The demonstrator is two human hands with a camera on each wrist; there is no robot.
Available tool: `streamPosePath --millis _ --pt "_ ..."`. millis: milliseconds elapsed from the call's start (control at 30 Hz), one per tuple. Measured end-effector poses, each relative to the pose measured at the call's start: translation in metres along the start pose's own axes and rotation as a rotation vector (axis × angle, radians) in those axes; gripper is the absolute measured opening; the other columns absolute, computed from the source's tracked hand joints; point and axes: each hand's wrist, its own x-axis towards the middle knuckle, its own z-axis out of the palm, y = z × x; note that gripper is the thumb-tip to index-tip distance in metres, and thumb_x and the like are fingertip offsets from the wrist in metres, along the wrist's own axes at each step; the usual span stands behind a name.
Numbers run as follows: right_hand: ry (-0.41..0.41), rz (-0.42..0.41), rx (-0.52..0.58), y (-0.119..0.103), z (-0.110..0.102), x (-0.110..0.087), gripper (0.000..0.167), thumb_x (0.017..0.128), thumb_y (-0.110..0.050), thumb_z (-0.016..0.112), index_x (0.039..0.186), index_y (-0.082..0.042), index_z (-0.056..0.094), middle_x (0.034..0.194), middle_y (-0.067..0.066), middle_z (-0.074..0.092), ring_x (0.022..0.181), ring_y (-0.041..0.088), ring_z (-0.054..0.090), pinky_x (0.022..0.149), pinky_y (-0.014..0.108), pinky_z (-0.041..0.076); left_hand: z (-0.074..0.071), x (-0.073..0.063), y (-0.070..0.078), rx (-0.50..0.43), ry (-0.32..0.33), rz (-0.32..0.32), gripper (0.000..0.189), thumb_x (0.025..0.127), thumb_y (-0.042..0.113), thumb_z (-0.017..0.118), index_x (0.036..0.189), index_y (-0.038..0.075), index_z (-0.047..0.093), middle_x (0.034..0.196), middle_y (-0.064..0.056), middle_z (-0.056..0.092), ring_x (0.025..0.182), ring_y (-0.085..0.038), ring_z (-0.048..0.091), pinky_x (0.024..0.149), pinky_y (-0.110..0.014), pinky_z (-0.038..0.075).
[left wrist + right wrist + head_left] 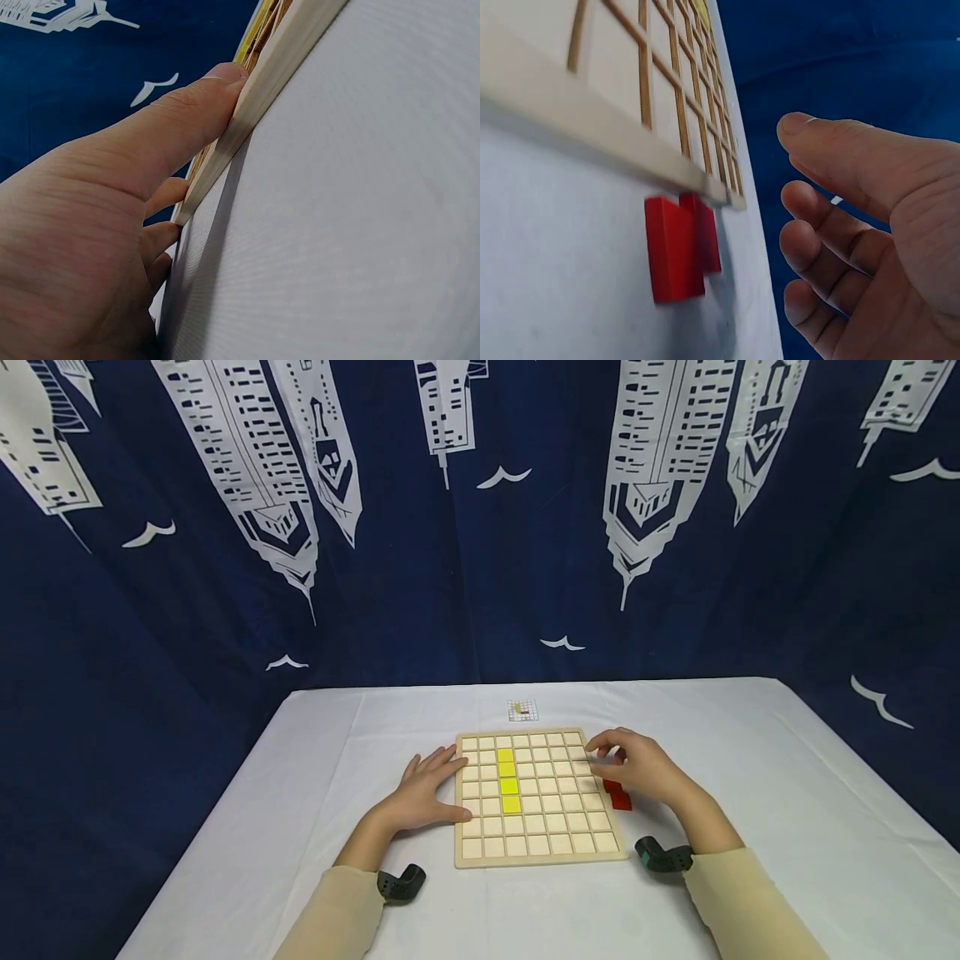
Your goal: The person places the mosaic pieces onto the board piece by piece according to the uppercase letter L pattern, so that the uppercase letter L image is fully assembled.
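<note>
A square wooden grid board (540, 862) lies on the table, with several yellow square tiles (510, 787) in one column left of its middle. My left hand (418, 797) rests at the board's left edge, fingers spread. In the left wrist view its thumb (195, 109) lies over the wooden rim. Over the right edge hovers my right hand (645, 768), fingers loosely bent. The right wrist view shows nothing between that hand's thumb (832, 142) and fingers. Just outside the right rim, below this hand, sit red tiles (676, 251), partly overlapping in view.
A small printed card with a coloured grid pattern (522, 710) lies beyond the board's far edge. White cloth covers the table (300, 827). A dark blue curtain (465, 568) with white building prints hangs behind it. Each wrist wears a black camera mount (401, 884).
</note>
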Motion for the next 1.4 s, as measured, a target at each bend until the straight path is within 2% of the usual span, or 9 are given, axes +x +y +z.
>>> streamPosePath --millis 267,567,900,1400 --pt "-0.060 0.068 0.041 0.015 -0.004 -0.002 0.029 0.086 -0.017 0.077 0.112 -0.008 0.069 0.103 0.010 0.065 0.080 0.016 0.054 0.067 0.024 0.048 0.000 0.000 0.000 0.007 0.003 0.006 0.090 0.077 0.046 0.082 0.151 0.014 0.044 0.168 -0.006 0.022 0.158 -0.029 0.013 0.127 -0.056 -0.003" --pt "-0.175 0.059 0.060 0.027 -0.007 -0.008 0.036 0.082 -0.020 0.081 0.113 -0.008 0.068 0.106 0.008 0.063 0.087 0.017 0.049 0.072 0.022 0.043 0.000 -0.001 0.001 0.005 0.003 -0.003 0.090 0.076 0.046 0.083 0.152 0.015 0.044 0.168 -0.005 0.022 0.158 -0.028 0.012 0.127 -0.055 -0.004" --pt "-0.178 0.055 0.092 0.032 -0.003 -0.007 0.037 0.080 -0.018 0.083 0.112 -0.007 0.068 0.108 0.011 0.061 0.080 0.016 0.048 0.068 0.021 0.044 0.000 0.000 0.001 0.006 -0.006 0.000 0.090 0.076 0.046 0.083 0.152 0.015 0.044 0.168 -0.004 0.021 0.158 -0.029 0.012 0.127 -0.056 -0.003" --pt "-0.110 0.070 -0.029 0.029 0.004 -0.006 0.021 0.082 -0.015 0.079 0.101 -0.011 0.069 0.099 0.005 0.060 0.085 0.016 0.050 0.071 0.023 0.044 0.000 0.001 0.001 0.022 0.002 -0.005 0.090 0.077 0.047 0.082 0.152 0.015 0.044 0.168 -0.004 0.022 0.158 -0.028 0.013 0.127 -0.056 -0.003"
